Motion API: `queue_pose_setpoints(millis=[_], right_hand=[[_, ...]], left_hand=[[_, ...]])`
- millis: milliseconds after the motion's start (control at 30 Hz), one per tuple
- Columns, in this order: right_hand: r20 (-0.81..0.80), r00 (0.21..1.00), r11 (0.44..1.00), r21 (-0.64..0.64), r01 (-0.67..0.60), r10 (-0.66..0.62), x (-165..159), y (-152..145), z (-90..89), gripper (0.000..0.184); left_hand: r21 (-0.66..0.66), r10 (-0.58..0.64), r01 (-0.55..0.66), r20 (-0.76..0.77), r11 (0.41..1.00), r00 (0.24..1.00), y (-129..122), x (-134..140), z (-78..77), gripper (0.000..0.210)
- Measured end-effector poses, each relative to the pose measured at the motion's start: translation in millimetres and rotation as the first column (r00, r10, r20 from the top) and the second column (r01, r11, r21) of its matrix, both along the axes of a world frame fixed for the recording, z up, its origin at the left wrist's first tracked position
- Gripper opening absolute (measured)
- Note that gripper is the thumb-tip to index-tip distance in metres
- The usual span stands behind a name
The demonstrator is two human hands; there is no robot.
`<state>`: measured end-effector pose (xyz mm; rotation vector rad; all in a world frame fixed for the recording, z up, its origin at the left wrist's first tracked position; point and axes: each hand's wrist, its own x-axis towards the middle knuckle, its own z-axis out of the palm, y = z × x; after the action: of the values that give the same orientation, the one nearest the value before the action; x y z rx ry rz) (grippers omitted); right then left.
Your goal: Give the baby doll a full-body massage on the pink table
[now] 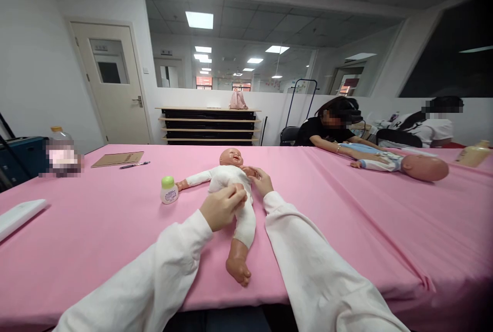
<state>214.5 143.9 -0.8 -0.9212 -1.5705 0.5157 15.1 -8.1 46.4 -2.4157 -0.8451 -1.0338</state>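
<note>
Both of my hands are resting on the baby doll (231,188), which is lying on its back on the pink tablecloth (96,239), head pointing away from me and bare feet toward me. My left hand (221,208) is curling over the doll's belly, fingers bunched and pinching at the white bodysuit there, so it is closed narrowly on the cloth. My right hand (262,180) is lying just beside the doll's shoulder, fingers loosely wrapping the doll's near arm close to its chest.

Just to the left of the doll, near its outstretched hand, a small white bottle with a green cap (168,190) is standing upright. Farther left of the doll and beyond it, a brown clipboard (117,158) is lying flat with a pen (134,165) beside it. Well to the right of the doll, another person in a black top (323,132) is leaning over a second doll (404,163), which is lying on the same cloth. A further person in white (427,127) is sitting behind that one.
</note>
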Motion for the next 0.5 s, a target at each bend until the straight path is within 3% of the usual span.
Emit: queue_pose_setpoints(millis=[100,200,267,367,500], right_hand=[[-0.298,0.933,0.976,-0.134,0.17,-0.204,29,9,-8.6,0.041],[-0.518,0.773,0.908,-0.381,0.176,-0.367,66,16,-21.2,0.046],[-0.62,0.689,0.875,-0.481,0.045,-0.376,86,18,-28.9,0.043],[-0.705,0.63,0.869,-0.486,-0.095,-0.325,102,19,-35.6,0.037],[-0.679,0.656,0.868,-0.492,-0.075,-0.328,102,22,-37.1,0.037]], left_hand=[[-0.048,0.129,-0.121,0.228,0.991,0.965,-24,-26,18.4,0.024],[-0.198,0.254,-0.188,0.398,0.962,0.882,-56,-53,14.8,0.023],[-0.3,0.339,-0.222,0.429,0.928,0.837,-78,-66,-1.1,0.025],[-0.441,0.408,-0.21,0.42,0.872,0.811,-105,-78,-35.9,0.027],[-0.569,0.446,-0.157,0.415,0.807,0.793,-124,-77,-76.6,0.027]])
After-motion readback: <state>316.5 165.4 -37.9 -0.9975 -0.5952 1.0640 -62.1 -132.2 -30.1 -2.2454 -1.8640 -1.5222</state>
